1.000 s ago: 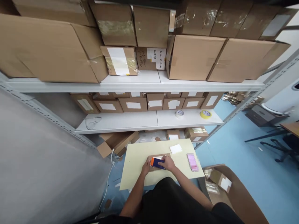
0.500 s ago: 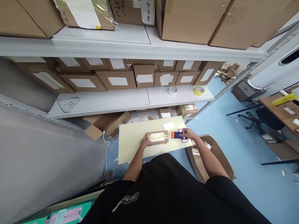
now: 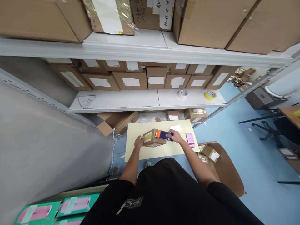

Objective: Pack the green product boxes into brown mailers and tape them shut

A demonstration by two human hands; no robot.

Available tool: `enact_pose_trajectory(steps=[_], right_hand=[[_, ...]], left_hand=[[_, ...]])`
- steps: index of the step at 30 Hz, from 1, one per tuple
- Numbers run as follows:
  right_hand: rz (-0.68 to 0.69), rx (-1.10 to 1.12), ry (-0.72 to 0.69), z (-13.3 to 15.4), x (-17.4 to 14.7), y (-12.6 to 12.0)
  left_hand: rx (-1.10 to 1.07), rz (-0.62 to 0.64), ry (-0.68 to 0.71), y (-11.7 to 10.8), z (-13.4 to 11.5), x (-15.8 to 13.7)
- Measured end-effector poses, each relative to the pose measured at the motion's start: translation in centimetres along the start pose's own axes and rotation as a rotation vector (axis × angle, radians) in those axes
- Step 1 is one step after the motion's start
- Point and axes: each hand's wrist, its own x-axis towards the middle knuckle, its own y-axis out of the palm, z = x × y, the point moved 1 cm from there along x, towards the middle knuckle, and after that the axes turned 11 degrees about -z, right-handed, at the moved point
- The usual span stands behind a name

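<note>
On a pale yellow board [image 3: 179,150] in front of me, a small brown cardboard box [image 3: 154,142] is turned partly on edge, with a white label and shiny tape on its left face. My left hand [image 3: 138,142] is closed on the box's left end. My right hand [image 3: 175,137] grips a dark blue and orange tape dispenser [image 3: 164,135], its orange end against the box's upper right side. A phone with a pink screen [image 3: 190,139] lies to the right of that hand. A white slip of paper [image 3: 175,127] lies behind it.
A shelf [image 3: 131,98] across the board holds labelled boxes, a white tape roll [image 3: 182,93] and a yellow tape roll [image 3: 210,95]. An open carton [image 3: 231,168] with packages stands at the right. Another open carton [image 3: 117,122] lies at the left. Green boxes [image 3: 77,204] are at lower left.
The box has gone from lying flat to tilted on edge. My right hand has brought the tape dispenser left onto it, uncovering the phone. My view has shifted left.
</note>
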Motion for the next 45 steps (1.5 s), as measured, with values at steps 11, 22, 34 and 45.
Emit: enact_pose_trajectory(steps=[11, 22, 34, 45], right_hand=[[-0.071, -0.331, -0.074, 10.2, 1.8, 6.7], [0.033, -0.354, -0.046, 9.0, 1.0, 5.3], [-0.004, -0.550, 0.170, -1.5, -1.6, -1.0], [0.034, -0.512, 0.231, -0.2, -3.4, 13.6]], left_hand=[[-0.234, 0.077, -0.017, -1.9, -2.8, -3.1], [-0.062, -0.011, 0.042, -1.7, -0.6, -4.0], [0.007, -0.021, 0.015, -1.6, -0.3, -3.0], [0.046, -0.001, 0.022, -2.3, 0.0, -2.7]])
